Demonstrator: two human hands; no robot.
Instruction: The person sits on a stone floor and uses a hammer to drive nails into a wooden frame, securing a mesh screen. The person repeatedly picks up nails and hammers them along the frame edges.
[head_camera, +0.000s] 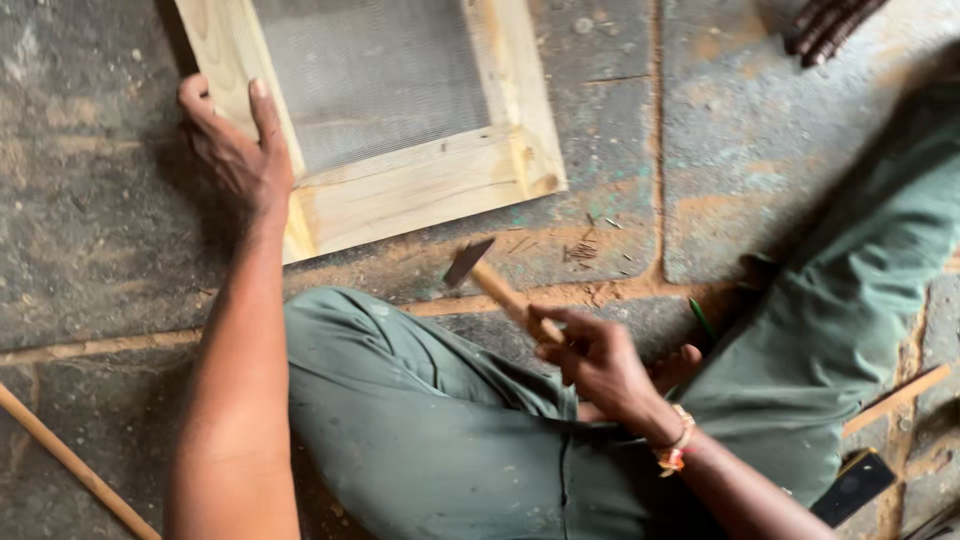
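**Hammer raised beside the mesh frame**

The wooden frame (400, 190) lies flat on the concrete floor (90, 200), with grey wire mesh (370, 70) stretched across its opening. The left hand (235, 150) rests on the frame's near-left corner, palm down, fingers spread over the side rail and the floor beside it; it presses rather than grips.

The right hand (590, 360) is clenched around the wooden handle of a hammer (490, 280). The hammer's dark metal head sits just clear of the frame's near rail, not touching it.

A small scatter of nails (580, 250) lies on the floor near the frame's near-right corner. The person sits cross-legged in green trousers (440, 430), knees close to the frame. A thin wooden stick (70, 460) lies well to the frame's near-left.
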